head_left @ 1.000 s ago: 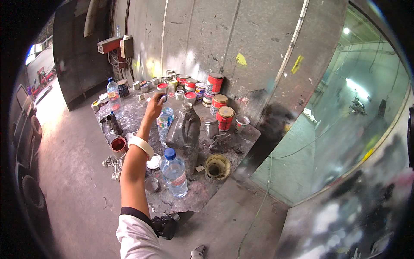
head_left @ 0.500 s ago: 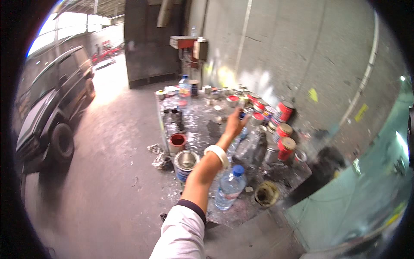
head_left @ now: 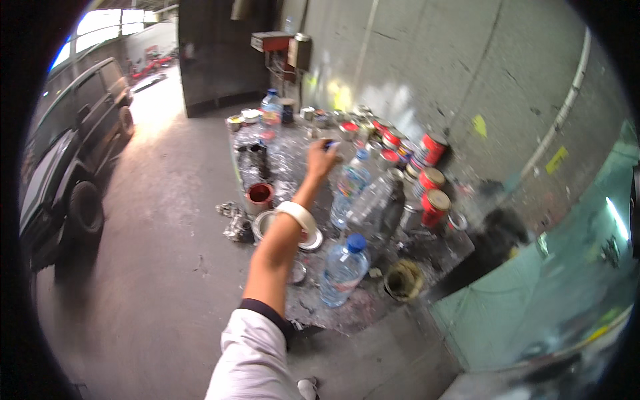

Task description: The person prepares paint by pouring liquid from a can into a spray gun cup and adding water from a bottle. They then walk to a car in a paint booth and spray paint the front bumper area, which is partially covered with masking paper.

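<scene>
Above the far middle of the counter [head_left: 293,167]: the left hand [head_left: 323,161], at the end of an outstretched arm, left of the middle bottle's top and seemingly apart from it.
Fingers: drawn close together, seemingly pinching a small blue thing [head_left: 329,144]; blur hides exactly what it is.
Right hand: out of view, so I cannot tell how its fingers stand.
Good handling: a light, steady pinch should suit something so small. The forearm, wearing a tape roll [head_left: 297,217], is best kept high over the open tins, and the wrist clear of the bottle, which could tip at a knock.
Blue-topped bottles: three upright on the counter, one near [head_left: 343,273], one in the middle [head_left: 350,190], one at the far left [head_left: 271,110].
Grey jug: one [head_left: 379,210], just right of the middle bottle.
Larger red cans: at least three on the right, one lowest in view [head_left: 435,208], one above it [head_left: 431,180], one farthest back [head_left: 432,150].
Dark red open tin: one [head_left: 259,195], by the left edge.
Crusted pot: one [head_left: 404,280], right of the near bottle.
Small tins by the wall: several, too blurred to count.
</scene>
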Available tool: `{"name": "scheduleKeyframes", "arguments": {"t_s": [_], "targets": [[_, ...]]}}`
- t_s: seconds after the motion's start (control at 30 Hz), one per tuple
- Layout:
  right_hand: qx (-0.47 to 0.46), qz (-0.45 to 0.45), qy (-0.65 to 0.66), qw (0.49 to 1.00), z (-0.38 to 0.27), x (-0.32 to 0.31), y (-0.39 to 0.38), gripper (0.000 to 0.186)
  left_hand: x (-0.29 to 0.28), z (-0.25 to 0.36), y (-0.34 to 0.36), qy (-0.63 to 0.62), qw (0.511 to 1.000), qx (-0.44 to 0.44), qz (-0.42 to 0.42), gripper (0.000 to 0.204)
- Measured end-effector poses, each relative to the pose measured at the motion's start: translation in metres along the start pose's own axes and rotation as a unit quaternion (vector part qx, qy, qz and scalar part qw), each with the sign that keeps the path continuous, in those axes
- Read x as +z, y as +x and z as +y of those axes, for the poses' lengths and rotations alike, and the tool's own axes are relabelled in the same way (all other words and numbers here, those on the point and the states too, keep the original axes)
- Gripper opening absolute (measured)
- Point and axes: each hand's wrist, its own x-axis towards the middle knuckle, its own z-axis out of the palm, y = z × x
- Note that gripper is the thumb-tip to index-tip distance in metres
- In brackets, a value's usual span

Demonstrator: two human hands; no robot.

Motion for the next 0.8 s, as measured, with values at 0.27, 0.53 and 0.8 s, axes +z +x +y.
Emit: {"name": "scheduleKeyframes", "arguments": {"t_s": [0.27,0.53,0.8], "targets": [[0.02,0.031,-0.022,0.999,0.011,-0.025,-0.006,0.022,-0.024,-0.118,-0.09,0.258,0.92,-0.184,-0.231,0.038],[0.032,0.078,-0.046,0.995,0.022,-0.055,-0.013,0.022,-0.009,-0.126,-0.085,0.082,0.904,-0.163,-0.387,0.116],[0.063,0.176,-0.1,0.977,0.043,-0.124,-0.037,0.022,0.024,-0.034,-0.06,-0.172,0.95,-0.072,-0.251,0.058]]}}
